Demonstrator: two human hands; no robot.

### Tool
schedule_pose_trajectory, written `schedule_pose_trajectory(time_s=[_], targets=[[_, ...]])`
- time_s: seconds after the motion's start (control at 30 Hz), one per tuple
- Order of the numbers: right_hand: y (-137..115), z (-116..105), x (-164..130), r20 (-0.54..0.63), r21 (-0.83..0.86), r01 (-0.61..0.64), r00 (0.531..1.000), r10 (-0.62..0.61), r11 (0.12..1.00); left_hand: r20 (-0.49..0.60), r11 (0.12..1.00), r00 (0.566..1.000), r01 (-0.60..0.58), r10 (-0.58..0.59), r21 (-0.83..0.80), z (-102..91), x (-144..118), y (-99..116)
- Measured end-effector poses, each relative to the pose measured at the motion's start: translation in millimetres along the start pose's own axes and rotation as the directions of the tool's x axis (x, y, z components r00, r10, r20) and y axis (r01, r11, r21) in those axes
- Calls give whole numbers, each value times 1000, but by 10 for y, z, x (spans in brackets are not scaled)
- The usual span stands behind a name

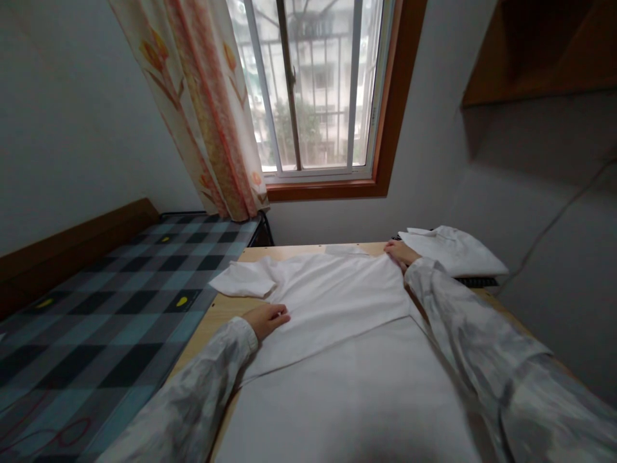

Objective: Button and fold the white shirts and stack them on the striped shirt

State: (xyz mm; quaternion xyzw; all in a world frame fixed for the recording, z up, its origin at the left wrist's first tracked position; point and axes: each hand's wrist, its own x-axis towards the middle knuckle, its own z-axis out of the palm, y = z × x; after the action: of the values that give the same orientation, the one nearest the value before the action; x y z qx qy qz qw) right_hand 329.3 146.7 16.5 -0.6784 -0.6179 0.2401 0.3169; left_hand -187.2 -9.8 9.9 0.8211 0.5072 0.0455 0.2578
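A white shirt (332,296) lies spread flat on the wooden bench (214,313), its collar end toward the window (313,90). One short sleeve sticks out to the left of the shirt's body, over the bench's left edge area. The nearer part of the shirt is folded or layered, with a straight edge running slantwise across the cloth.

Left hand (267,319): rests palm down on the left side edge of the shirt, just below the spread sleeve. The fingers are loosely curled, tips touching the cloth. Whether they pinch the fabric or only press on it cannot be told. The arm wears a pale patterned long sleeve.

Right hand (401,252): lies on the far right corner of the shirt, at the shoulder area near the collar. The fingers are bent and in contact with the cloth; a firm grip cannot be confirmed, as the hand is small and partly hidden by its own sleeve.

Just right of the shirt, touching or nearly touching the right hand, sits a folded white garment (453,251). Left of the shirt, beside the bench, stands a bed with a checked cover (110,302). A flowered curtain (202,109) hangs beyond the shirt, left of the window.
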Motion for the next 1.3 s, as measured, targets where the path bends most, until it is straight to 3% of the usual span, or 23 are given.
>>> schedule_pose_trajectory(time_s=[0.17,0.33,0.5,0.67,0.9,1.3], targets=[[-110,123,-249,-80,-134,47,995,-58,990,-16,999,999,28,-27,39,4,-30,44],[37,202,-820,-116,-394,107,979,-165,913,-6,997,999,40,-40,68,-31,-54,101],[116,253,-1220,-90,-438,50,991,-99,897,58,1000,998,-14,13,9,-120,-10,143],[71,268,-1205,-175,-418,-26,983,-52,908,62,997,997,47,-43,-58,-131,27,91],[189,232,-1072,-300,-293,-260,939,170,920,39,989,991,128,-125,-76,-100,16,10],[165,177,-1159,-197,-454,-176,976,94,873,14,999,999,-33,34,-20,-53,-13,-17]])
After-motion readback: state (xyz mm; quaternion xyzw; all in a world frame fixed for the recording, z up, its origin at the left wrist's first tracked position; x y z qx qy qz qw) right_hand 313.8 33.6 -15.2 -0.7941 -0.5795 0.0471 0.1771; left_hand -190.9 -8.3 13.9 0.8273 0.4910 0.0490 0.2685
